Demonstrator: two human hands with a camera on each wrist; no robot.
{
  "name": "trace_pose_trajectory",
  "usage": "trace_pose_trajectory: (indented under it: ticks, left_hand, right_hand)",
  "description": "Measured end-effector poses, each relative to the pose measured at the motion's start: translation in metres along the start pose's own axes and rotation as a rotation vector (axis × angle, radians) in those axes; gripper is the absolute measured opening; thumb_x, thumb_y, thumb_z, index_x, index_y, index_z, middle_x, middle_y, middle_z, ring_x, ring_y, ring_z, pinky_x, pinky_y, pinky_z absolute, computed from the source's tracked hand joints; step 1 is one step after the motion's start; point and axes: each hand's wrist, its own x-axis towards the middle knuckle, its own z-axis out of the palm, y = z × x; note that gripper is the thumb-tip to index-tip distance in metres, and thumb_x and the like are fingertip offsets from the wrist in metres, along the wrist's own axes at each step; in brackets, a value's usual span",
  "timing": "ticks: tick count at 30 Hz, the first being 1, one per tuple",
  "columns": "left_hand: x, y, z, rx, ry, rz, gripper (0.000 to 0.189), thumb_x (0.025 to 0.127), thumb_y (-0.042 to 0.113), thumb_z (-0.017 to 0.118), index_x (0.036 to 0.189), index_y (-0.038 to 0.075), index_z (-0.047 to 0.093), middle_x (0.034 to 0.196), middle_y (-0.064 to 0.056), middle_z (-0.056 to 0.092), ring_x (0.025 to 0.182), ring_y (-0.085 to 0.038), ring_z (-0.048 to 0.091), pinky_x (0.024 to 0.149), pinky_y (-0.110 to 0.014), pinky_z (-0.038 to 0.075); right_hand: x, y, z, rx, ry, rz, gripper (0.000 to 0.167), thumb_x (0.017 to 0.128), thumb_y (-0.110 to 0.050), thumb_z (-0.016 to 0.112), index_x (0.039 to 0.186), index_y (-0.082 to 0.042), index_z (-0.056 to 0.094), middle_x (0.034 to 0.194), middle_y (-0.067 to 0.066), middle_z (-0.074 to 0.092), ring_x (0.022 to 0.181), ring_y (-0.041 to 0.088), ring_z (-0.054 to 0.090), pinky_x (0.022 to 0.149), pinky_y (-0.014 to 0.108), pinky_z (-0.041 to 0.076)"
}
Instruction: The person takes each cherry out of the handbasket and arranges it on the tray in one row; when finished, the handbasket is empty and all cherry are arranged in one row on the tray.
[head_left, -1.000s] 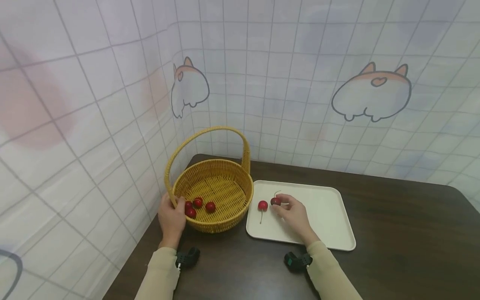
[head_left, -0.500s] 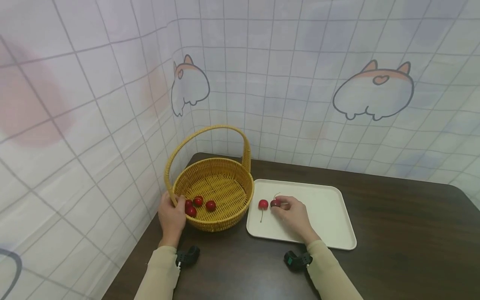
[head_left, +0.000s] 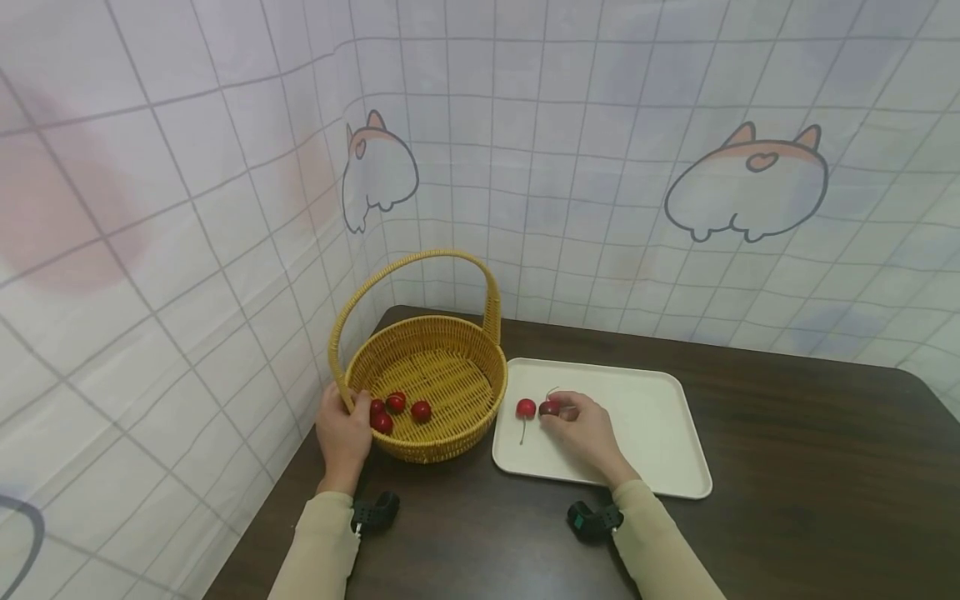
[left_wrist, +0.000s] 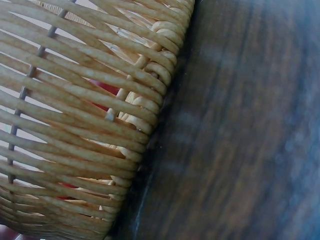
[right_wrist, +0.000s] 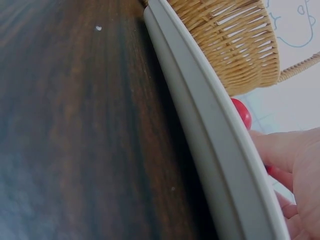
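A pale, grid-patterned backdrop (head_left: 585,175) rises behind the dark wood counter (head_left: 810,442). On the counter, toward its left end, stands the yellow basket (head_left: 435,451), woven, with a tall arched handle (head_left: 444,252). It looks light and slightly springy; the rim or the handle would be the natural hold. To its right, just beside it, lies the white tray (head_left: 648,425), flat and low-lipped, probably stiff and smooth enough for round things to roll on.

The left hand (head_left: 345,435) grips the basket's near left rim, thumb over the edge. The right hand (head_left: 588,435) is over the tray, thumb and fingers pinching the dark cherry (head_left: 549,409); whether that fruit touches the tray cannot be told. Each wrist carries a small black device (head_left: 377,512).

Beside the pinched fruit, the red cherry (head_left: 526,409) lies on the tray, stem toward the near edge. Four loose cherries (head_left: 422,412) sit in the basket, three of them bunched by the left thumb. The cherries should be light, glossy and rather slippery, perhaps easily bruised if real; a gentle pinch across the round sides seems surer than pulling the thin stem (head_left: 522,432).
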Motion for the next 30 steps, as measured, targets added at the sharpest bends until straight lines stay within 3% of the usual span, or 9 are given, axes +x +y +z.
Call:
trace_pose_trajectory:
  ticks: [9,17,25,30]
  left_hand:
    - [0.0,-0.003,0.0,0.012,-0.003,0.001,0.024,0.088,0.006,0.066,0.072,0.008,0.049,0.076,-0.005,0.045,0.063,-0.02,0.04,0.057,-0.034,0.032]
    - [0.001,-0.003,0.001,0.004,-0.006,0.013,0.024,0.088,0.007,0.066,0.071,0.009,0.05,0.075,-0.006,0.046,0.061,-0.02,0.04,0.056,-0.034,0.033]
    - [0.002,-0.001,0.001,0.005,-0.002,0.011,0.023,0.088,0.007,0.066,0.071,0.008,0.05,0.074,-0.005,0.045,0.062,-0.02,0.041,0.057,-0.034,0.033]
    - [0.001,-0.002,0.0,0.012,-0.006,0.013,0.025,0.09,0.009,0.065,0.071,0.009,0.049,0.072,-0.005,0.043,0.059,-0.02,0.038,0.054,-0.034,0.031]
  right_hand:
    - [0.0,0.002,0.001,0.026,-0.002,0.022,0.037,0.085,-0.028,0.076,0.119,-0.018,0.066,0.111,0.002,0.067,0.097,0.018,0.062,0.082,0.035,0.046]
    - [0.003,0.005,0.0,0.14,0.056,0.052,0.033,0.093,-0.034,0.066,0.12,-0.015,0.064,0.117,0.005,0.065,0.082,0.017,0.066,0.068,0.028,0.05]
    - [0.002,-0.014,-0.006,0.207,0.198,-0.019,0.025,0.095,-0.024,0.063,0.114,-0.01,0.068,0.108,0.005,0.068,0.079,0.017,0.061,0.06,0.025,0.05]
    - [-0.006,-0.038,-0.005,0.258,0.21,-0.093,0.017,0.095,-0.018,0.062,0.108,-0.01,0.07,0.101,0.005,0.071,0.083,0.014,0.061,0.068,0.024,0.049]
